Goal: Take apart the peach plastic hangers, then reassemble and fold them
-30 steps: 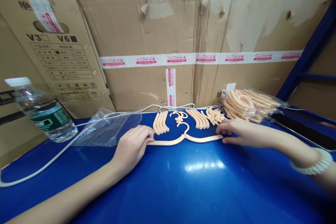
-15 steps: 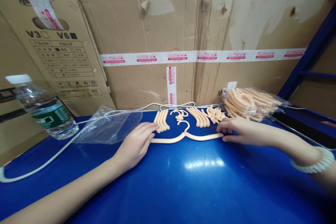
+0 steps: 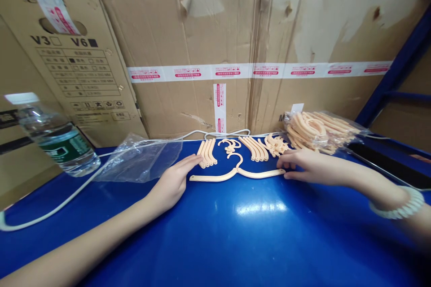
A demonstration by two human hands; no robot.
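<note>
The left hand (image 3: pixel 171 183), fingers extended and pinching nothing, is at the left row of curved arms (image 3: pixel 206 153), contact not determinable; the pale hanger (image 3: pixel 218 177) lies flat on the blue surface (image 3: pixel 215 237) between the hands, its hook (image 3: pixel 241 160) pointing away; the right hand (image 3: pixel 307 167), thumb set below curled fingers, is at the hanger's right tip, grip not verifiable. Judged light, stiff and somewhat slippery, the hanger is probably weakest at its centre joint (image 3: pixel 237 170) and best held close beside it.
</note>
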